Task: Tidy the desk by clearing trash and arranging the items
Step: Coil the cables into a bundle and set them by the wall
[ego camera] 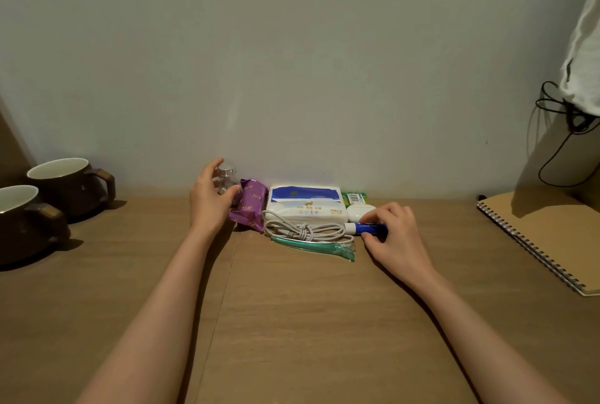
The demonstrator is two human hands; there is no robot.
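Head view: the left hand [209, 195] was curled round a small clear bottle [226, 180] with a silver cap, which stood upright at the back of the desk [292, 322], close to the wall. The right hand [394, 236] had its fingers bent over a blue tube [370, 228] with a white cap, pinching it as it lay flat on the desk.

Between the two hands sat a row of items:
- a purple packet [250, 205], just beside the bottle;
- a tissue pack [305, 205];
- a bundled white cable [305, 229], in front of the tissue pack;
- a green clip [315, 245], nearest the person;
- a white case [360, 210] and a green box [355, 198], behind the tube.

Two brown mugs [69, 187] stood at the far left. A spiral notebook [545, 234] lay at the far right.
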